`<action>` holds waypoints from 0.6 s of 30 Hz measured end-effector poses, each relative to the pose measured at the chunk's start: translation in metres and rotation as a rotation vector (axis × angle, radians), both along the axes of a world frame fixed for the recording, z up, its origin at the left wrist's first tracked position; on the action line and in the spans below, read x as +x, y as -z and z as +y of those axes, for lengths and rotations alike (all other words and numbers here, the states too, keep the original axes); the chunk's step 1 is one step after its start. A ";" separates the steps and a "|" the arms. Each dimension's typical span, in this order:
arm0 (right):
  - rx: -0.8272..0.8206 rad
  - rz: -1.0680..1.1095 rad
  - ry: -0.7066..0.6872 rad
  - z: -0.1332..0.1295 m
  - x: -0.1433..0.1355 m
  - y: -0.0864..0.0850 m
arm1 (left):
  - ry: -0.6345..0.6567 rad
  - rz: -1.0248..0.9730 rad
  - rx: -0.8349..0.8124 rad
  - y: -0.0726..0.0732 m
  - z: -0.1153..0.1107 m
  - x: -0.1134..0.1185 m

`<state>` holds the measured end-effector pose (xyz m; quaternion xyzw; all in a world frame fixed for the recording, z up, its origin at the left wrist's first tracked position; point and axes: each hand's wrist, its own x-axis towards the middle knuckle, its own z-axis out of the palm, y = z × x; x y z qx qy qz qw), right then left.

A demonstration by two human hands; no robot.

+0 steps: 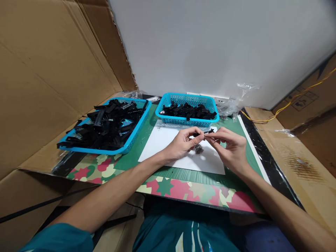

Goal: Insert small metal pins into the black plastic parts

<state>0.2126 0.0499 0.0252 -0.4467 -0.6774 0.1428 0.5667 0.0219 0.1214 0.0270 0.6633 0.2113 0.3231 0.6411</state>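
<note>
Green-topped table [147, 133] — pale wall [199, 45] behind, cardboard [52, 63] alongside.

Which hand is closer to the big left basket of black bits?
Left. The left hand is to the basket's right, over the white paper; the right hand is farther right, beyond the left hand.

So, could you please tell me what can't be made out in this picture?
Head view:
- Whatever the right hand pinches: too small, behind fingers.
- The black part's near end: covered by the left hand.
- Single pieces in the metal pile: too small.
- The upper arms: cut off by the frame edge.
</note>
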 end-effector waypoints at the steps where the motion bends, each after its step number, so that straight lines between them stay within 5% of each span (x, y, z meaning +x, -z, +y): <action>1: 0.021 -0.009 0.006 0.000 0.001 0.000 | 0.004 0.006 -0.015 -0.001 0.000 0.000; 8: 0.132 -0.125 0.032 0.002 0.007 -0.002 | 0.026 0.013 -0.009 -0.002 -0.001 -0.001; 18: -0.136 -0.017 -0.030 0.004 0.007 -0.007 | -0.061 0.076 0.209 0.000 -0.001 -0.002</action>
